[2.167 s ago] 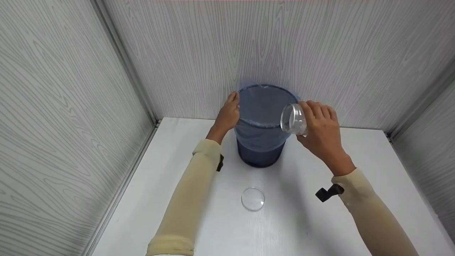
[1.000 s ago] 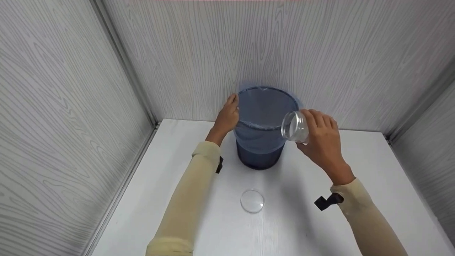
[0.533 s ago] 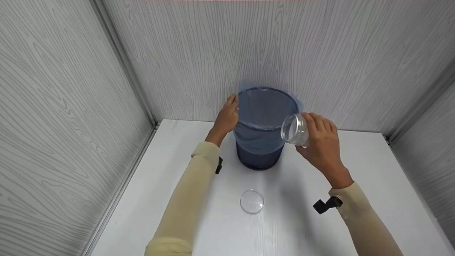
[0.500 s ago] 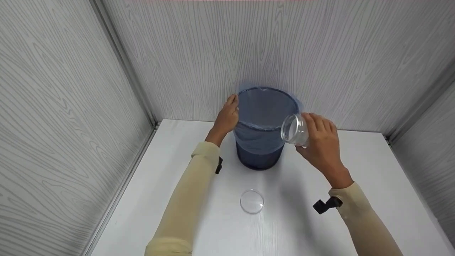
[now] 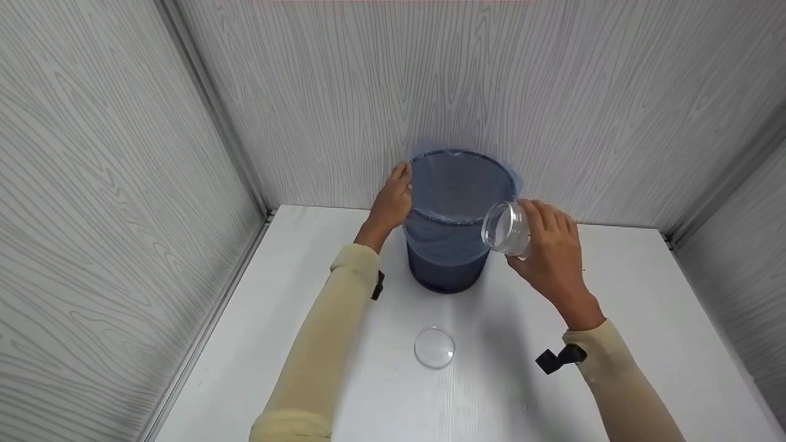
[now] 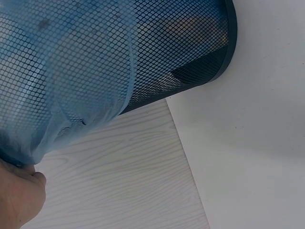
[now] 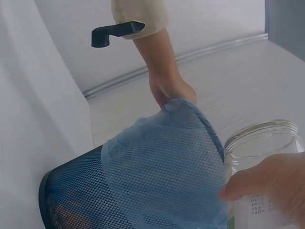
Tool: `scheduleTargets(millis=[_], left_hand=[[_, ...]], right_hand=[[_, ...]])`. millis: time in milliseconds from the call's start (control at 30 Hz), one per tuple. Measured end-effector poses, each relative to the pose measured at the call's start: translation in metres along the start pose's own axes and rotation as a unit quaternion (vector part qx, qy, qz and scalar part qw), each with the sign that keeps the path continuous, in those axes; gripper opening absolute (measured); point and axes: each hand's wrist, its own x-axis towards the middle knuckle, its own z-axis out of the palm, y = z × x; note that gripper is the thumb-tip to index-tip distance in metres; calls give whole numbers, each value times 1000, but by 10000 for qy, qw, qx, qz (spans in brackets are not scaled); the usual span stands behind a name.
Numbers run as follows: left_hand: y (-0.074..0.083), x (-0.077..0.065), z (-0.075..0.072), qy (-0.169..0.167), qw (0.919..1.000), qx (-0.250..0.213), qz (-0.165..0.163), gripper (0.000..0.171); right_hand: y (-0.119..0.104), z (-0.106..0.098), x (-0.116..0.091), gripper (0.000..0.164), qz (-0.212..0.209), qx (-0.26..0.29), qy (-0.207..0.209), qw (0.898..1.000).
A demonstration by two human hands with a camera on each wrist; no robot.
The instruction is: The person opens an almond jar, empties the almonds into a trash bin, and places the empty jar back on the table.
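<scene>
A dark mesh wastebasket (image 5: pixel 447 273) stands against the back wall, lined with a thin blue plastic bag (image 5: pixel 451 239) folded over its rim. My left hand (image 5: pixel 393 199) grips the rim and bag at the left side; in the left wrist view the thumb shows at the bag's edge. My right hand (image 5: pixel 552 245) holds a clear jar (image 5: pixel 508 228) by its body, tilted, mouth facing left by the basket's right front rim. The right wrist view shows a printed label (image 7: pixel 259 212) on the jar. A clear round lid (image 5: pixel 435 348) lies on the table.
The white table (image 5: pixel 381 393) is bounded by a wood-grain back wall (image 5: pixel 344 92) and side panels, the left one (image 5: pixel 104 245) meeting it along a metal edge. Something orange-brown (image 6: pixel 200 28) shows dimly through the basket's mesh; its kind is unclear.
Over about two seconds my right hand and the jar have come lower and nearer, then slightly left. My left hand keeps its grip on the rim. The lid stays put.
</scene>
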Motion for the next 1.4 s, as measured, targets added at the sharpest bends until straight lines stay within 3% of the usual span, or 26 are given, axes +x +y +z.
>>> scheduleTargets(millis=[467,1167,1400], left_hand=[[2,-1,-1,-101,9998,-150,45,53],[-3,2,-1,-15,9999,-14,118,53],[-2,1,-2,-54,10000,36,-68,54]], right_hand=[[1,6,-9,99,101,-20,68,9999],[0,14,-21,101,519,318,75,9981],[-1,17,-26,98,546,502,157,9971]])
